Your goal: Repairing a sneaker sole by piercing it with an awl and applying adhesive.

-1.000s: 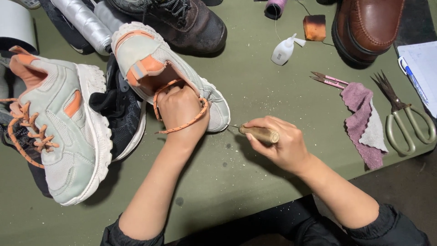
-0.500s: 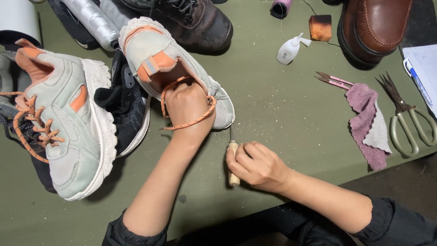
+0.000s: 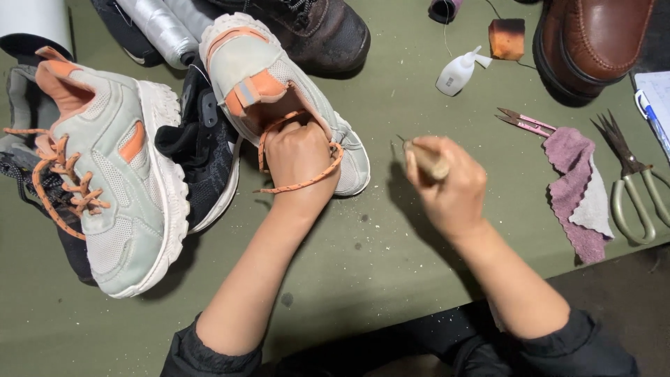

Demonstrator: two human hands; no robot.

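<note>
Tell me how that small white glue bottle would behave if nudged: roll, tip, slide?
The white glue bottle already lies on its side, so tipping isn't a worry. Its rounded body would probably roll or pivot. It looks like small, light plastic, so likely skids easily on the green table.

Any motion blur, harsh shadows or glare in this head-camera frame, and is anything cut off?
Head view: even overhead light, with soft shadows beside the forearms on the olive-green table; the right hand and its wooden-handled awl look slightly smeared; the left hand inside the pale green and orange sneaker is sharp; no glare; the brown leather shoe is cropped at the top.

Olive-green table (image 3: pixel 391 279), sneakers (image 3: pixel 125 188), scissors (image 3: pixel 631 188), purple cloth (image 3: pixel 579 188), glue bottle (image 3: pixel 457 72)
</note>
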